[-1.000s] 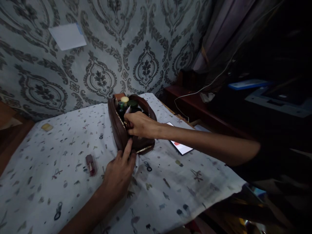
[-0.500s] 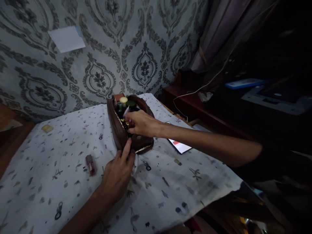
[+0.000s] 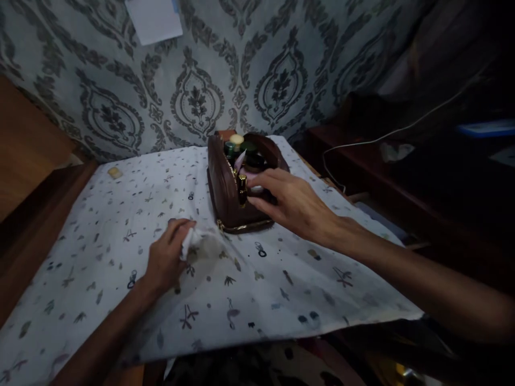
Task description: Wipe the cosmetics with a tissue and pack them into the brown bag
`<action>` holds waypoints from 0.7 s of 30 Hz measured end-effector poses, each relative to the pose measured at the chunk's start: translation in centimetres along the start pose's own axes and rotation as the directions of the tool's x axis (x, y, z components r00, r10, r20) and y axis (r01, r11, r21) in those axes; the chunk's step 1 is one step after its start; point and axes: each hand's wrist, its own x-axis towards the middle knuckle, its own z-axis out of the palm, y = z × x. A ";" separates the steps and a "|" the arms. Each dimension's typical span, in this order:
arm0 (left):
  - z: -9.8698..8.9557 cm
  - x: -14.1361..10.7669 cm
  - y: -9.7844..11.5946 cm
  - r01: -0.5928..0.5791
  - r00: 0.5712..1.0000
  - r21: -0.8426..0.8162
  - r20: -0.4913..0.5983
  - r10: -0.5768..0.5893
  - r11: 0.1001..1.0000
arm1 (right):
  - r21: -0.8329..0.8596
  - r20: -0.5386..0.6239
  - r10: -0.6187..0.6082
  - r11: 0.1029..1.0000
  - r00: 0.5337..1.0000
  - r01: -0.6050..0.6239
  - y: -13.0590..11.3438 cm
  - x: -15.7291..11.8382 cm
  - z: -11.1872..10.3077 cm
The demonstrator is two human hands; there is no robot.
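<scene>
A brown bag (image 3: 225, 187) lies unzipped against the wall, packed with small jars and bottles. Near its front edge, a small dark bottle with a gold cap (image 3: 242, 185) stands upright. My right hand (image 3: 295, 201) is over the bag's right side, thumb and fingers apart, with the fingertips close to that bottle; nothing shows in its grasp. To the left of the bag, my left hand (image 3: 171, 252) has its fingers closed on a crumpled bit of white cloth (image 3: 188, 242). I cannot tell whether this is loose or part of the printed tablecloth (image 3: 225, 321).
A small yellowish object (image 3: 115, 172) rests at the far left of the table. White paper (image 3: 155, 21) is on the patterned wall. A white cable (image 3: 366, 143) runs over the dark red furniture (image 3: 341, 155) on the right.
My right hand has drawn back out of the bag and its fingers have parted. My left hand has left the bag's edge, moving left; the reddish tube lying there is now hidden.
</scene>
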 end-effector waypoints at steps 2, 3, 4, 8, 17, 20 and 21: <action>-0.5 0.1 -1.8 0.183 0.983 -0.008 0.008 -0.183 0.983 | 0.030 -0.021 -0.066 0.997 0.998 0.066 0.2 -1.2 0.8; -0.7 0.3 -2.6 0.255 0.967 -0.005 0.020 -0.255 0.967 | 0.043 -0.049 -0.097 0.994 0.994 0.100 0.2 -1.8 1.1; -0.6 0.4 -3.2 0.305 0.951 0.002 0.041 -0.305 0.952 | 0.048 -0.087 -0.125 0.990 0.988 0.130 0.2 -2.3 1.5; 0.1 0.8 -4.3 0.341 0.928 0.025 0.147 -0.341 0.940 | -0.018 -0.225 -0.220 0.975 0.949 0.222 0.0 -4.2 2.8; 1.0 0.8 -4.4 0.301 0.923 0.062 0.232 -0.307 0.952 | -0.058 -0.320 -0.294 0.955 0.901 0.291 -0.1 -6.7 4.6; 1.0 0.9 -4.4 0.284 0.935 0.014 0.219 -0.280 0.959 | -0.044 -0.339 -0.262 0.964 0.904 0.263 -0.1 -6.6 4.9; 1.0 1.0 -4.4 0.283 0.938 -0.014 0.215 -0.274 0.959 | -0.043 -0.348 -0.255 0.966 0.902 0.256 -0.1 -6.5 4.9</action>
